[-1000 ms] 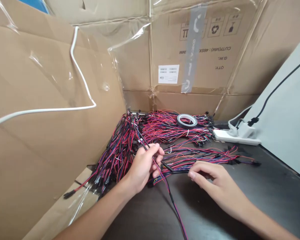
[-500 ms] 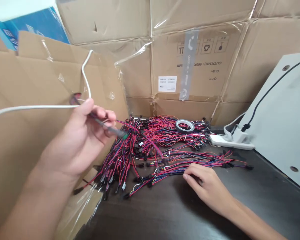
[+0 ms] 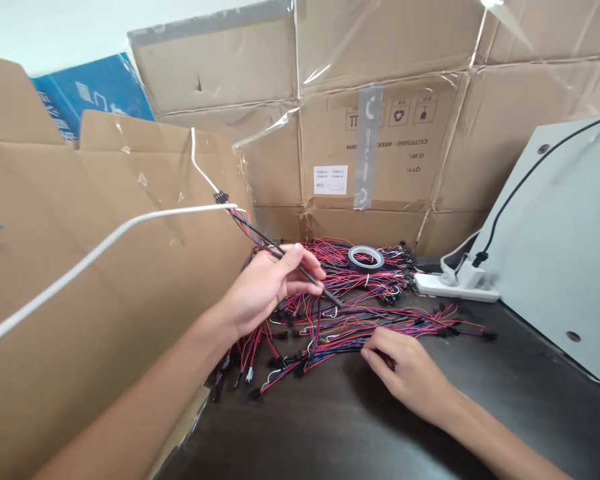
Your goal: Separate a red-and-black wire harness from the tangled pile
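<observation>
My left hand (image 3: 267, 283) is raised over a big pile of red, blue and black wire harnesses (image 3: 330, 280) and pinches one harness (image 3: 260, 237) between thumb and fingers. That harness slants up and left to a small black connector (image 3: 221, 197) near a white cable. My right hand (image 3: 405, 370) rests on the dark table (image 3: 480, 413), fingers curled with their tips on a bundle of wires (image 3: 380, 327) at the pile's near edge. What, if anything, those fingers grip is hidden.
A roll of tape (image 3: 365, 257) lies on the pile. A white power strip (image 3: 455, 287) with plugs sits to the right beside a leaning grey panel (image 3: 555, 233). Cardboard walls (image 3: 105, 267) wrapped in clear film stand left and behind, crossed by a white cable (image 3: 105, 243).
My left hand lifted one harness out of the pile, swung it high to the left, then came back down over the pile. My right hand stayed on the wires.
</observation>
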`<state>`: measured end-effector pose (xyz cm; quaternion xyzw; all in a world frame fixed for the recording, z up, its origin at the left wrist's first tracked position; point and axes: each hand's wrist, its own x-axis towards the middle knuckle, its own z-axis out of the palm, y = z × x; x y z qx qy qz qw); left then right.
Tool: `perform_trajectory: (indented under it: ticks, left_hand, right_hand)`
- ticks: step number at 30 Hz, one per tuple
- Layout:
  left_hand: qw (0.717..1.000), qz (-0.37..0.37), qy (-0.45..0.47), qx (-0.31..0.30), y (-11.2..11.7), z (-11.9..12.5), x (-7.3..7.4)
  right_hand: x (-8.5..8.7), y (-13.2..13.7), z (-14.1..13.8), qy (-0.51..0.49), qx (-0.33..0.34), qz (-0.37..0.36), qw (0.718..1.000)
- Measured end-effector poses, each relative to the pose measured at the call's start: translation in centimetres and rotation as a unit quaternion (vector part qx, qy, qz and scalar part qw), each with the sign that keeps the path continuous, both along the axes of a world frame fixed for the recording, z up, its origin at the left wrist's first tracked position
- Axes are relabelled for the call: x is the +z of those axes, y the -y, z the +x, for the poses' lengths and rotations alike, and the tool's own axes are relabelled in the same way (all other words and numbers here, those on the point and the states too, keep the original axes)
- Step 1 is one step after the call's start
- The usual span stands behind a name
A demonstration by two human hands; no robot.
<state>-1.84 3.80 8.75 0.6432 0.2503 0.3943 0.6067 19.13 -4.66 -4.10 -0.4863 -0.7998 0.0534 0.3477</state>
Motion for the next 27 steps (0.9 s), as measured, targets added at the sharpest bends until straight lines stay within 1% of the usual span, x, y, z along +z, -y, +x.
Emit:
perform_trajectory:
  ticks: [2, 3, 4, 5, 6, 8, 9, 10, 11, 12, 14, 15, 16, 17, 18, 20, 21, 22, 23, 24, 26, 27]
  left_hand:
    - [0.999, 0.031, 0.011, 0.014, -1.4, 0.6, 0.1]
    - [0.999, 0.040, 0.011, 0.028, -2.2, 0.8, -0.2]
    - [0.996, 0.069, 0.009, 0.062, -3.1, 1.0, -0.7]
    - [0.986, 0.122, -0.004, 0.112, -4.0, 1.0, -1.3]
    - [0.979, 0.147, -0.006, 0.142, -4.8, 1.0, -2.0]
    - [0.967, 0.187, -0.016, 0.171, -5.8, 0.6, -3.1]
    - [0.961, 0.211, -0.022, 0.179, -6.0, 0.4, -3.5]
    - [0.949, 0.252, -0.035, 0.185, -6.0, 0.1, -3.6]
    - [0.922, 0.332, -0.069, 0.186, -5.8, -0.2, -3.5]
    - [0.893, 0.403, -0.104, 0.169, -5.4, -0.4, -3.2]
    - [0.838, 0.513, -0.160, 0.099, -4.8, -0.7, -2.2]
    - [0.814, 0.547, -0.183, 0.068, -4.6, -0.9, -1.6]
    - [0.792, 0.574, -0.201, 0.051, -4.7, -1.1, -1.1]
    - [0.774, 0.593, -0.214, 0.052, -5.1, -1.5, -0.5]
    - [0.758, 0.610, -0.224, 0.060, -5.8, -2.0, -0.1]
    - [0.733, 0.622, -0.254, 0.103, -7.8, -3.7, 0.2]
    - [0.724, 0.615, -0.286, 0.123, -8.9, -4.8, 0.1]
    - [0.720, 0.590, -0.342, 0.131, -10.0, -5.9, -0.3]
    - [0.714, 0.554, -0.415, 0.103, -10.9, -7.1, -0.8]
    - [0.713, 0.533, -0.447, 0.082, -11.6, -8.2, -1.5]
    - [0.713, 0.505, -0.485, 0.050, -12.2, -10.1, -3.1]
    - [0.713, 0.491, -0.498, 0.046, -12.2, -10.7, -3.8]
  right_hand:
    - [0.1, 0.0, 0.1, 0.000, 0.002, 0.004, 1.000]
    - [0.2, 0.1, 0.1, 0.000, 0.004, 0.005, 1.000]
    - [0.2, 0.1, 0.1, 0.001, 0.006, 0.005, 1.000]
    - [0.3, 0.2, 0.1, 0.004, 0.007, 0.004, 1.000]
    - [0.4, 0.2, 0.1, 0.008, 0.006, 0.002, 1.000]
    - [0.5, 0.3, 0.1, 0.015, 0.003, -0.002, 1.000]
    - [0.5, 0.4, 0.0, 0.018, 0.002, -0.004, 1.000]
    - [0.5, 0.4, 0.0, 0.020, 0.002, -0.004, 1.000]
    - [0.5, 0.4, -0.1, 0.022, 0.003, -0.005, 1.000]
    - [0.5, 0.4, -0.1, 0.025, 0.003, -0.006, 1.000]
    - [0.5, 0.4, -0.2, 0.032, 0.002, -0.008, 0.999]
    - [0.5, 0.4, -0.2, 0.035, 0.000, -0.010, 0.999]
    - [0.4, 0.4, -0.2, 0.037, -0.001, -0.011, 0.999]
    - [0.4, 0.3, -0.2, 0.038, -0.001, -0.013, 0.999]
    - [0.3, 0.3, -0.2, 0.036, 0.000, -0.015, 0.999]
    - [0.3, 0.3, -0.1, 0.033, 0.003, -0.019, 0.999]
    - [0.2, 0.3, -0.1, 0.032, 0.005, -0.020, 0.999]
    - [0.2, 0.3, -0.1, 0.033, 0.006, -0.020, 0.999]
    - [0.2, 0.3, 0.0, 0.034, 0.008, -0.019, 0.999]
    - [0.2, 0.3, 0.0, 0.037, 0.008, -0.017, 0.999]
    - [0.2, 0.4, -0.1, 0.043, 0.010, -0.014, 0.999]
    - [0.2, 0.4, -0.1, 0.046, 0.012, -0.013, 0.999]
